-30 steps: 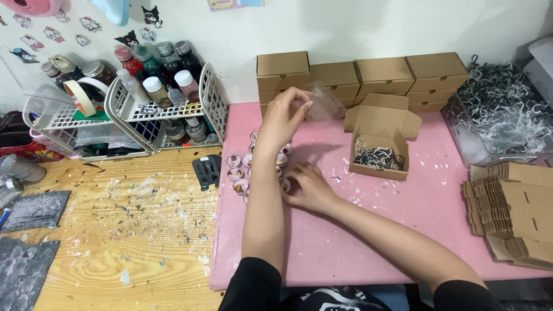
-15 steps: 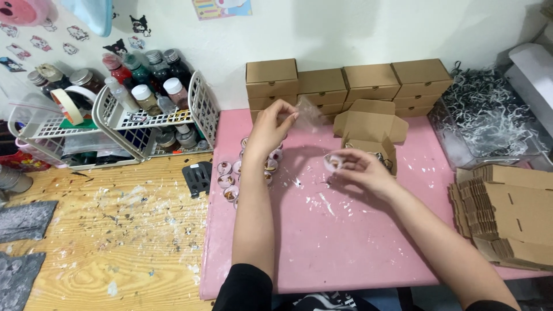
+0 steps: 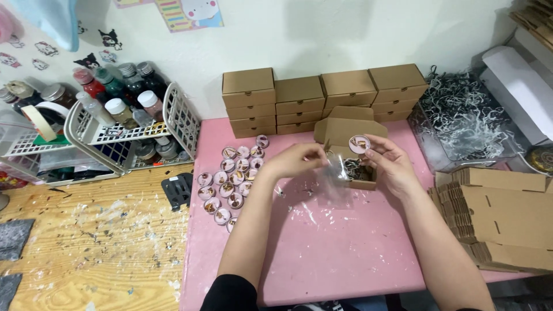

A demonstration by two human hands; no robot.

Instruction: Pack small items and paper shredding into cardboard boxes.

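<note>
My right hand (image 3: 387,164) holds a small round pink disc (image 3: 359,144) between thumb and fingers, just above an open brown cardboard box (image 3: 349,131) with shredded paper inside. My left hand (image 3: 295,160) pinches a clear plastic bag (image 3: 335,177) that hangs beside the box's left side. Several more round pink discs (image 3: 229,181) lie in a cluster on the pink mat (image 3: 322,242), left of my left forearm.
Closed brown boxes (image 3: 322,95) are stacked against the wall. Flat unfolded boxes (image 3: 501,216) are piled at the right, by a clear tub of black and white shredded paper (image 3: 466,118). White baskets with bottles (image 3: 124,124) and a black clip (image 3: 177,190) are on the wooden table.
My right hand has carried a disc from the cluster over to the open box. My left hand has moved right with the clear bag, toward the box.
</note>
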